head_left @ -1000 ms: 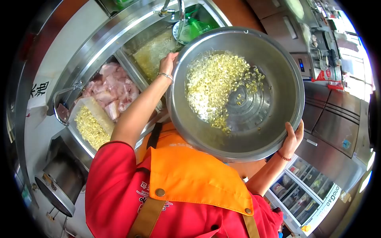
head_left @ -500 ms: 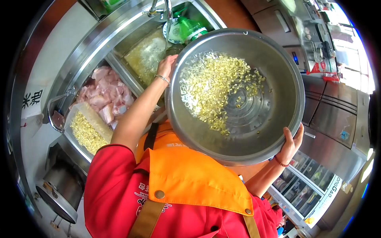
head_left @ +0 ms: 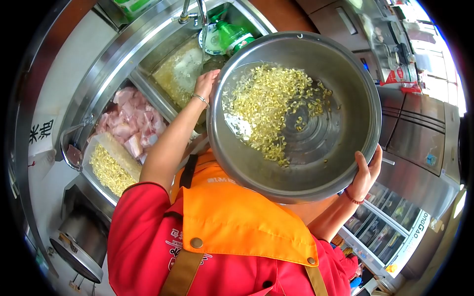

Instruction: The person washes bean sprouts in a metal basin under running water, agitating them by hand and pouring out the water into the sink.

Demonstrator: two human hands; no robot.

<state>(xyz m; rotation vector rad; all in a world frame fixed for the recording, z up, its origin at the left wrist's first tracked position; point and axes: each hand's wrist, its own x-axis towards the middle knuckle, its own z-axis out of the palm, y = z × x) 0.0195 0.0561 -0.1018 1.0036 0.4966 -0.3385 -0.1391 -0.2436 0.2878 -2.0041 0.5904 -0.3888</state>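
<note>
Between my two hands is a large round steel basin point(head_left: 326, 170). Bean sprouts point(head_left: 269, 103) with some water lie in it, gathered on its left side. My left hand point(head_left: 205, 85) grips the basin's left rim, close to the running tap point(head_left: 203, 24); its fingers are partly hidden. On the lower right rim, my right hand point(head_left: 366, 172) holds with the thumb at the edge and fingers beneath. The basin is tilted toward the left, and its left edge reaches over the sink point(head_left: 140, 79).
Raw meat chunks point(head_left: 131, 118) fill the left sink basin. A clear plastic tub of sprouts point(head_left: 112, 170) sits beside them. In the watery sink are a green bottle point(head_left: 234, 37) and a patterned plate point(head_left: 211, 39). A dark pot point(head_left: 81, 241) stands lower left.
The water and glare inside the basin have shifted, with the sprouts slightly more spread. Both hands keep their hold, and the basin has hardly moved.
</note>
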